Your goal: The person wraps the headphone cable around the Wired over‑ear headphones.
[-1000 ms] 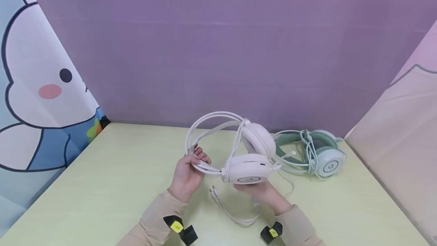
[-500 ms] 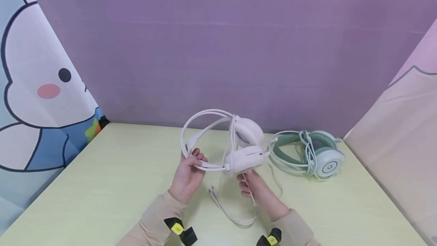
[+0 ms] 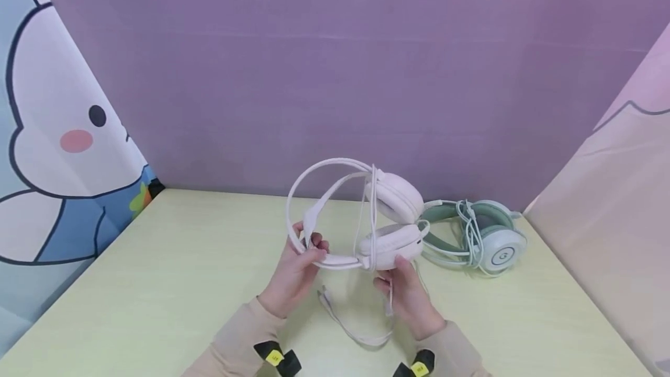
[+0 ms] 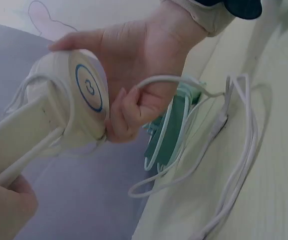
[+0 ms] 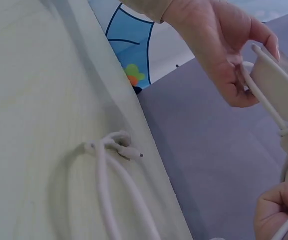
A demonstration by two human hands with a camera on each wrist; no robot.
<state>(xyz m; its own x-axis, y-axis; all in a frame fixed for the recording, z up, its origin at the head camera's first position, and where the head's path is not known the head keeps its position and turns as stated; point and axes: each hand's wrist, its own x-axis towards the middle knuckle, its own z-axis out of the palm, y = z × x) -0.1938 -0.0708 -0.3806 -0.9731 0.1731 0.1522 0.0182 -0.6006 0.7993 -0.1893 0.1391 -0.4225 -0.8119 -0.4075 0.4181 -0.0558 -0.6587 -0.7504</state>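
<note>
A white over-ear headset (image 3: 389,246) is held above the table, with its cable wrapped round the band and ear cups. My left hand (image 3: 293,275) grips the headband at its lower left side, thumb on top. At the near ear cup is my right hand (image 3: 413,301); its thumb lies on the cup, and in the left wrist view its fingers curl round the white cable (image 4: 156,79). The loose cable end (image 3: 361,339) hangs down between the hands onto the table, and its plugs (image 5: 129,151) show in the right wrist view.
A green headset (image 3: 502,249) with its cable bundled round it lies on the pale table (image 3: 157,284) at the right, just behind the white one. A purple wall (image 3: 335,74) stands at the back, with printed cloth panels (image 3: 57,121) at the sides.
The white headset went slightly left, then back right and turned a little. My right hand shifted from beneath the ear cup to the cable, its thumb now on the cup. The left kept its grip.
</note>
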